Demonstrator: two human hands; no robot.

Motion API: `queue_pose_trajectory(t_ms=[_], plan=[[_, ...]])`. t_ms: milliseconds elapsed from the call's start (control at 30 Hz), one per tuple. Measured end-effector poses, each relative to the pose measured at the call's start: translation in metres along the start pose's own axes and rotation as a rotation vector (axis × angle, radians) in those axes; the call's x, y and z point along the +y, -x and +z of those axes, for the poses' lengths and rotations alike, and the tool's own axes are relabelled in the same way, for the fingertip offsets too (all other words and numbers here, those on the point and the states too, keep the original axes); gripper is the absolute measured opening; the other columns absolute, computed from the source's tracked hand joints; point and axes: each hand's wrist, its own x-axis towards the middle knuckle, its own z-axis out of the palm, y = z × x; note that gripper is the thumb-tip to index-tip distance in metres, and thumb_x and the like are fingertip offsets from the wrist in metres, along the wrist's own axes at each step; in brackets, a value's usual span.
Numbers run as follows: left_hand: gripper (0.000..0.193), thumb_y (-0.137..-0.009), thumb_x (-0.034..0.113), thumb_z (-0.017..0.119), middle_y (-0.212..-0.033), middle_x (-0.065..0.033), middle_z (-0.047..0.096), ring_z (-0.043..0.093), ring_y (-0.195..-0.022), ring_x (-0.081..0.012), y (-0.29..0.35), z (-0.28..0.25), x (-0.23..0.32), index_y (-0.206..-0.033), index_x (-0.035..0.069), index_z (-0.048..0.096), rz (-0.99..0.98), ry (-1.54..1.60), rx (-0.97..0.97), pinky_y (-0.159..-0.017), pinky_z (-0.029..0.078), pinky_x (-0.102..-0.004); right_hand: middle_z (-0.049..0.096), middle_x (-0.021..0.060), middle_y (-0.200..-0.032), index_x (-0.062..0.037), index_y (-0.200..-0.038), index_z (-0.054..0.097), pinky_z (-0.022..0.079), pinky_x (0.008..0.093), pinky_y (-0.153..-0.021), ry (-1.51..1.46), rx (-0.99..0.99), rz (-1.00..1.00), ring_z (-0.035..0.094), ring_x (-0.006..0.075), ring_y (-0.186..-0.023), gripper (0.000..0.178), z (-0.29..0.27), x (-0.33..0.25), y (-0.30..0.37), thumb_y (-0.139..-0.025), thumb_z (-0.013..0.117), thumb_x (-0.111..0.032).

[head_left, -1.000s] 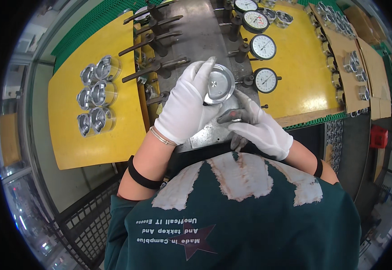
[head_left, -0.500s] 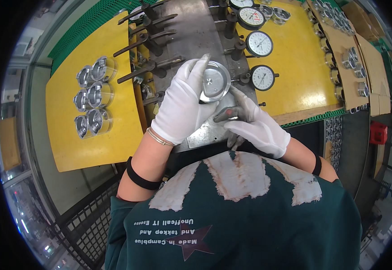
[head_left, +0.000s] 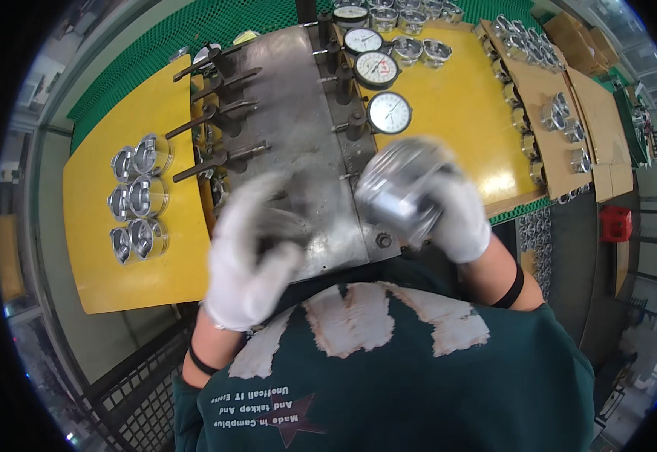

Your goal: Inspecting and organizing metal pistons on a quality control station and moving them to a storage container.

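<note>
My right hand (head_left: 460, 215), in a white glove, grips a shiny metal piston (head_left: 400, 188) above the right edge of the steel plate (head_left: 298, 83). Motion smears the piston slightly, and it covers part of the fixture behind it. Over the plate's near left side is my gloved left hand (head_left: 245, 260), its fingers and thumb apart and nothing between them. That hand is blurred too. Dial gauges (head_left: 389, 113) line the right side of the plate. Dark clamp arms on posts (head_left: 223, 162) stand along its left side.
Several pistons (head_left: 146, 196) stand in pairs on the left yellow board (head_left: 91, 264). More pistons (head_left: 407, 50) stand at the far end of the right yellow board (head_left: 456, 105) and on cardboard (head_left: 539, 90) beyond it. A red crate (head_left: 615, 224) lies farther right.
The piston has left the plate, lifted and tilted to the right in my right hand. My left hand has let go of it and moved left. The view has shifted too.
</note>
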Motion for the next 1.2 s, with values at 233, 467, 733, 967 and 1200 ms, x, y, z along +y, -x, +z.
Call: queue_pose_trajectory(t_ms=[233, 467, 733, 967, 1200], plan=[[0.07, -0.088, 0.019, 0.069, -0.138, -0.0271, 0.049, 0.047, -0.128, -0.0417, 0.056, -0.1, -0.068, -0.144, -0.005, 0.035, -0.366, -1.369, 0.561, -0.109, 0.038, -0.0434, 0.063, 0.0174, -0.105, 0.0011, -0.125, 0.044, 0.06, 0.0329, -0.058, -0.234, 0.684, 0.462, 0.067, 0.0243, -0.066, 0.033, -0.133, 0.167, -0.073, -0.096, 0.049, -0.012], [0.07, -0.084, 0.004, 0.066, -0.136, -0.0222, 0.051, 0.048, -0.124, -0.0409, 0.081, -0.115, -0.077, -0.147, 0.002, 0.035, -0.552, -1.339, 0.452, -0.105, 0.041, -0.0441, 0.064, 0.0235, -0.106, 0.0052, -0.128, 0.043, 0.064, 0.0366, -0.062, -0.101, 0.76, 0.715, 0.072, 0.0325, -0.078, 0.038, -0.201, 0.27, -0.156, -0.095, 0.049, -0.011], [0.07, -0.082, -0.003, 0.065, -0.123, -0.0173, 0.061, 0.053, -0.117, -0.0378, 0.056, -0.119, -0.098, -0.146, 0.009, 0.04, -0.412, -1.328, 0.427, -0.099, 0.045, -0.0435, 0.066, 0.018, -0.11, 0.0043, -0.135, 0.045, 0.06, 0.0334, -0.065, 0.273, 0.61, 0.601, 0.071, 0.0258, -0.08, 0.043, -0.332, 0.387, -0.194, -0.098, 0.052, -0.017], [0.062, -0.085, 0.0, 0.066, -0.108, -0.0163, 0.068, 0.067, -0.097, -0.0292, 0.104, -0.107, -0.074, -0.142, 0.006, 0.043, -0.421, -1.063, 0.61, -0.085, 0.053, -0.0345, 0.056, 0.0116, -0.128, -0.0043, -0.145, 0.038, 0.058, 0.0319, -0.071, 0.071, 0.754, 0.339, 0.068, 0.0217, -0.088, 0.058, -0.225, 0.278, -0.151, -0.092, 0.058, -0.014], [0.047, -0.091, 0.002, 0.055, -0.106, -0.0117, 0.068, 0.063, -0.089, -0.0112, 0.047, -0.047, 0.038, -0.137, -0.003, 0.048, -0.496, 0.11, 0.75, -0.08, 0.048, -0.0226, 0.062, 0.0158, -0.122, 0.0034, -0.135, 0.047, 0.054, 0.0279, -0.077, -0.155, 0.325, -0.055, 0.066, 0.0178, -0.086, 0.039, -0.061, 0.044, -0.062, -0.099, 0.051, -0.011]])
